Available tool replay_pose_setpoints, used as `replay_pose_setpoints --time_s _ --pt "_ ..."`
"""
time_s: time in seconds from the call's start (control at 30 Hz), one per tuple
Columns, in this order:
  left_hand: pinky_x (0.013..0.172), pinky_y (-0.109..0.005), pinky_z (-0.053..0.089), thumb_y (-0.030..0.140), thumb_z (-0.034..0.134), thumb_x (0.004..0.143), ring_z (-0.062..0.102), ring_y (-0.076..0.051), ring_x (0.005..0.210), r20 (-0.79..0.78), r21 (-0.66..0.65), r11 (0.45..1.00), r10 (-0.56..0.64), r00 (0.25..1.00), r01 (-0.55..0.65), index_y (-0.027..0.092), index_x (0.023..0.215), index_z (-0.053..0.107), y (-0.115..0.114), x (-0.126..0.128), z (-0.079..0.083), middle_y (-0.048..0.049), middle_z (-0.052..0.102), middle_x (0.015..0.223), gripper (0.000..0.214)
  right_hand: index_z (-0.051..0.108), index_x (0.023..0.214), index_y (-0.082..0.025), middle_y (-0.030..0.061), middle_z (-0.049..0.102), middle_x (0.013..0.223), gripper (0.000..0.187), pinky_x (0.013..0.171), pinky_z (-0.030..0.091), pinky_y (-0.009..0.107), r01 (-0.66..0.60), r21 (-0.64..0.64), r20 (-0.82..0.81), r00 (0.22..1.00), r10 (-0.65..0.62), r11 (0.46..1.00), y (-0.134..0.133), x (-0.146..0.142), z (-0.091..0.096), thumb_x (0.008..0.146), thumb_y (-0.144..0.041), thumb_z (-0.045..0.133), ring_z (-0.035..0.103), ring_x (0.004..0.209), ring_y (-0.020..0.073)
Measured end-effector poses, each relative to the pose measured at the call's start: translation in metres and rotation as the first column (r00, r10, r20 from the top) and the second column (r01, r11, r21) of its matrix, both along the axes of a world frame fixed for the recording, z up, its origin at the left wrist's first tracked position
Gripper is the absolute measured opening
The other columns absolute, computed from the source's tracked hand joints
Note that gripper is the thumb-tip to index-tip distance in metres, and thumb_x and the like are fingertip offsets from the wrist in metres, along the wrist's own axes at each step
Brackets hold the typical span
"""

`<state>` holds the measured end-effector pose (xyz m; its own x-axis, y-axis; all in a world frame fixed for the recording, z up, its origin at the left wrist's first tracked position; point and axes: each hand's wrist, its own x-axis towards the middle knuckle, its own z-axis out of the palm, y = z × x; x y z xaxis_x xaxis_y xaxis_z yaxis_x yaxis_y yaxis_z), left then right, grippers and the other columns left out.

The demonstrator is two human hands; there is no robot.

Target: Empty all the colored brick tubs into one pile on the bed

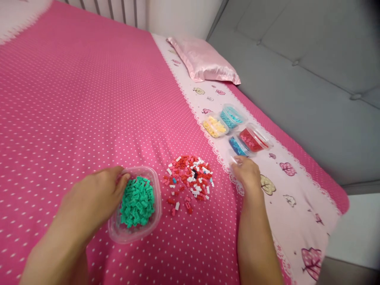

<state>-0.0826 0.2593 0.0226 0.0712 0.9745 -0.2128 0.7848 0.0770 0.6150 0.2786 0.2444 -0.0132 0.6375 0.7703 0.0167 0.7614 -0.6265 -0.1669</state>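
My left hand (pixel 99 192) grips the left rim of a clear plastic container (pixel 157 194), thumb over the edge. Small green building bricks (pixel 138 202) fill much of it. To its right lies a loose pile of tiny red, pink and white building bricks (pixel 190 176), with a few blue and black pieces among them. My right hand (pixel 247 172) is closed beside a small container of blue bricks (pixel 237 146). A clear plastic edge shows at its fingertips; whether it belongs to that container or is a separate piece, I cannot make out.
Beyond my right hand stand containers of red bricks (pixel 253 140), yellow bricks (pixel 214 126) and turquoise bricks (pixel 231 116). A pink satin pillow (pixel 204 59) lies farther back on the dotted bedspread (pixel 103 99). A grey padded headboard (pixel 297 87) rises along the right.
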Motion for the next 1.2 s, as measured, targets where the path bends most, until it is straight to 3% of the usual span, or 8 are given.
replay_pose_setpoints --time_s 0.1,0.2,0.3,0.47,0.6,0.73,0.97,1.2 --pt "0.066 -0.035 0.035 0.046 0.03 0.088 0.06 -0.031 0.074 -0.315 -0.007 0.992 -0.125 0.941 0.129 0.022 0.076 0.05 0.004 -0.002 0.001 -0.011 0.063 0.075 0.033 0.068 0.109 -0.019 0.0145 0.069 0.099 0.035 0.083 0.044 0.042 -0.006 0.153 0.04 0.999 0.0 0.988 -0.006 -0.009 0.02 0.082 -0.026 0.046 0.063 0.094 0.0287" --pt "0.066 -0.033 0.037 0.042 0.028 0.088 0.062 -0.03 0.077 -0.304 0.002 0.993 -0.113 0.946 0.119 0.019 0.087 0.054 0.007 -0.001 -0.001 -0.0129 0.065 0.081 0.035 0.065 0.112 -0.018 0.0115 0.07 0.095 0.036 0.079 0.048 0.04 -0.13 0.475 -0.108 0.973 0.204 0.87 -0.013 -0.024 0.042 0.082 -0.031 0.051 0.063 0.087 0.0242" --pt "0.065 -0.033 0.037 0.034 0.027 0.087 0.062 -0.03 0.075 -0.24 0.023 0.996 -0.082 0.967 0.09 0.013 0.104 0.056 0.007 0.005 -0.001 -0.0127 0.066 0.079 0.04 0.061 0.117 -0.019 0.0067 0.069 0.091 0.04 0.064 0.049 0.03 -0.172 0.643 -0.401 0.755 0.52 0.746 -0.018 -0.046 0.056 0.082 -0.039 0.055 0.061 0.075 0.0164" --pt "0.057 -0.03 0.031 0.033 0.037 0.083 0.056 -0.024 0.055 -0.064 -0.04 0.996 -0.084 0.994 0.082 0.016 0.097 0.063 0.005 0.013 0.003 -0.0015 0.056 0.051 0.034 0.06 0.119 -0.016 0.0044 0.065 0.081 0.043 0.048 0.039 0.019 -0.116 0.548 -0.751 0.368 0.548 0.828 -0.014 -0.082 0.057 0.083 -0.038 0.057 0.053 0.062 0.0092" --pt "0.051 -0.029 0.028 0.032 0.044 0.079 0.05 -0.018 0.044 0.142 -0.125 0.988 -0.074 0.987 0.092 0.018 0.077 0.064 0.004 0.018 0.0 0.0008 0.055 0.047 0.025 0.061 0.119 -0.016 0.0041 0.065 0.084 0.04 0.047 0.036 0.018 -0.151 0.484 -0.829 0.236 0.507 0.862 -0.011 -0.101 0.048 0.085 -0.035 0.054 0.048 0.058 0.0067" --pt "0.046 -0.027 0.031 0.036 0.049 0.075 0.05 -0.016 0.04 0.271 -0.171 0.977 -0.078 0.959 0.127 0.021 0.059 0.055 0.001 0.022 -0.008 0.0002 0.053 0.043 0.024 0.063 0.118 -0.017 0.0034 0.065 0.084 0.037 0.048 0.037 0.019 -0.273 0.412 -0.835 0.27 0.48 0.869 -0.012 -0.114 0.04 0.087 -0.031 0.049 0.046 0.054 0.0056" --pt "0.048 -0.027 0.042 0.049 0.035 0.084 0.058 -0.019 0.046 0.356 -0.24 0.95 -0.106 0.928 0.201 0.02 0.063 0.052 -0.002 0.021 -0.01 -0.0009 0.057 0.044 0.04 0.062 0.119 -0.018 0.0064 0.068 0.097 0.036 0.063 0.047 0.025 -0.416 0.388 -0.678 0.476 0.561 0.822 -0.012 -0.125 0.028 0.088 -0.023 0.043 0.059 0.07 0.0107" --pt "0.044 -0.026 0.038 0.05 0.031 0.085 0.048 -0.015 0.039 0.324 -0.196 0.967 -0.092 0.941 0.162 0.021 0.057 0.048 -0.002 0.024 -0.006 0.0026 0.047 0.038 0.043 0.061 0.117 -0.016 0.0087 0.069 0.103 0.035 0.076 0.049 0.032 -0.498 0.306 -0.498 0.642 0.582 0.811 -0.02 -0.144 0.026 0.087 -0.016 0.042 0.064 0.086 0.0179"
